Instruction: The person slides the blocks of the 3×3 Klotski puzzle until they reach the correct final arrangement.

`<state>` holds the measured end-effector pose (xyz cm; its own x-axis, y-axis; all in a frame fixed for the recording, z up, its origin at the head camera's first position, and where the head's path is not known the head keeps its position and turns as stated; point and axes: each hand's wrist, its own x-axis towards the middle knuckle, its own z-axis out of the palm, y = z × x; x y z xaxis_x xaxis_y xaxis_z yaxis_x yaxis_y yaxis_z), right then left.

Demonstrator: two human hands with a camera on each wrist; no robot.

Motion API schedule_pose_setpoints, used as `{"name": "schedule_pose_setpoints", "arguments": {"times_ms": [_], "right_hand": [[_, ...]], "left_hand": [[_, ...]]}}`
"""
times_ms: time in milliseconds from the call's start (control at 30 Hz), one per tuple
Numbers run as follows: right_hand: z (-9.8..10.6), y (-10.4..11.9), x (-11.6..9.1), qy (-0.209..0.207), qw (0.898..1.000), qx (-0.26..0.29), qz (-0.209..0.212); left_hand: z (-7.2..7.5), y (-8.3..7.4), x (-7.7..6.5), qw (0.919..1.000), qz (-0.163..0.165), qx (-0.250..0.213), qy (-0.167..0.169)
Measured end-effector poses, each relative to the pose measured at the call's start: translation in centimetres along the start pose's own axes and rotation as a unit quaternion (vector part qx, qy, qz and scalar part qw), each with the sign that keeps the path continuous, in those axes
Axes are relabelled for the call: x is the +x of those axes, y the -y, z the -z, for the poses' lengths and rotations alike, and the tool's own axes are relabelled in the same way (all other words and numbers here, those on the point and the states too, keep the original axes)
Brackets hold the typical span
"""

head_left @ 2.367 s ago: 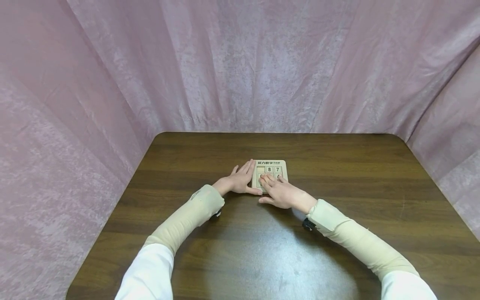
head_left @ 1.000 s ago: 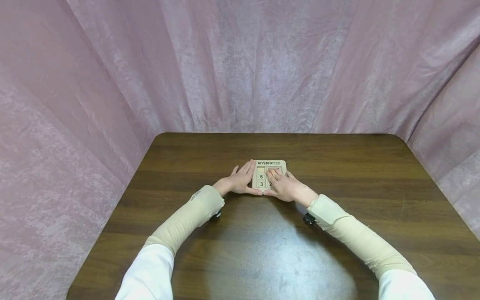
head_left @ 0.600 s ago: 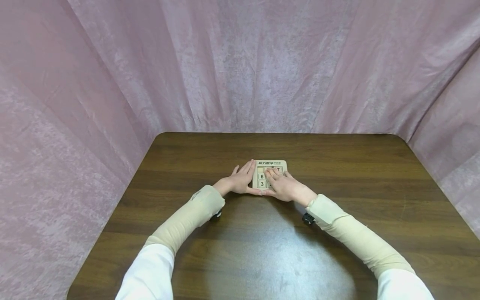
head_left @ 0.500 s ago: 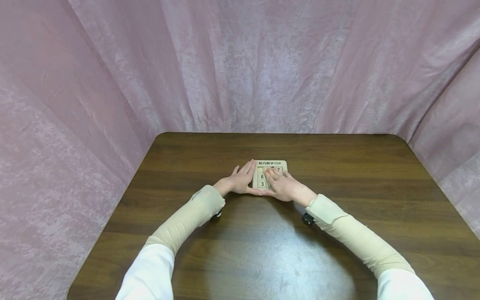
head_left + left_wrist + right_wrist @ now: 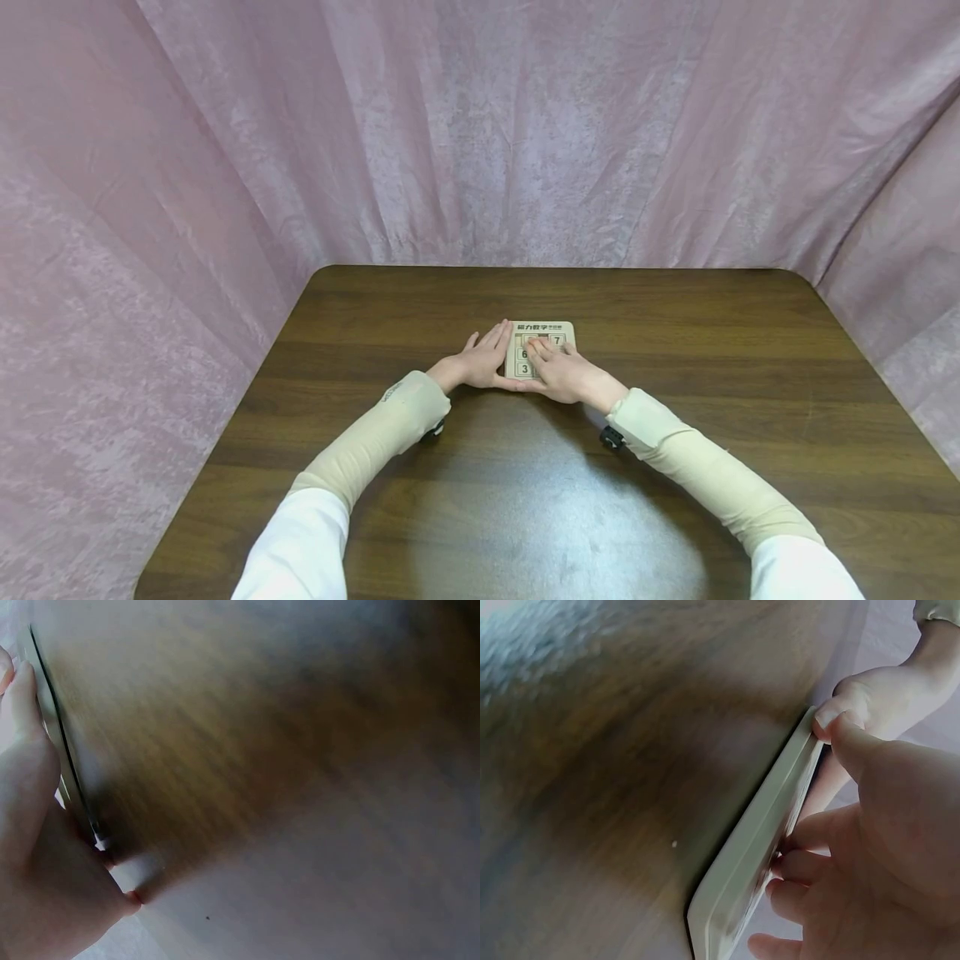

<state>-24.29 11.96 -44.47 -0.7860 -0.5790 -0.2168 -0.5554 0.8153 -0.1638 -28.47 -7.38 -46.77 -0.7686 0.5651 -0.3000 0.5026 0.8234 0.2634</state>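
A pale number sliding puzzle lies flat on the table, Chinese lettering along its far edge. My left hand braces it: straight fingers lie along the left side, and the thumb reaches along the near edge. My right hand rests over the puzzle with extended fingertips pressing a top-row tile; its thumb meets the left thumb at the near edge. Tiles 7, 6 and 3 show; the hand hides others. A dark gap shows beside the pressed tile. In the right wrist view, the puzzle's thick side shows beneath the fingers.
The brown wood-grain table has rounded far corners. Pink velvet curtains hang behind it and along both sides. Each wrist carries a small dark device, as the right wrist device shows.
My right hand went from the lower-left tiles up to the top row, then shifted slightly left, sliding a top-row tile toward the top-left space. The left hand has stayed put.
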Motion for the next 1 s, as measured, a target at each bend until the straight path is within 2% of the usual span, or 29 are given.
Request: {"name": "schedule_pose_setpoints", "arguments": {"times_ms": [467, 1000], "right_hand": [[0.06, 0.32, 0.42, 0.006, 1.000, 0.010, 0.001], [0.14, 0.34, 0.67, 0.006, 1.000, 0.022, 0.011]], "left_hand": [[-0.40, 0.30, 0.54, 0.9999, 0.006, 0.004, 0.007], [-0.02, 0.17, 0.16, 1.0000, -0.003, 0.006, 0.004]]}}
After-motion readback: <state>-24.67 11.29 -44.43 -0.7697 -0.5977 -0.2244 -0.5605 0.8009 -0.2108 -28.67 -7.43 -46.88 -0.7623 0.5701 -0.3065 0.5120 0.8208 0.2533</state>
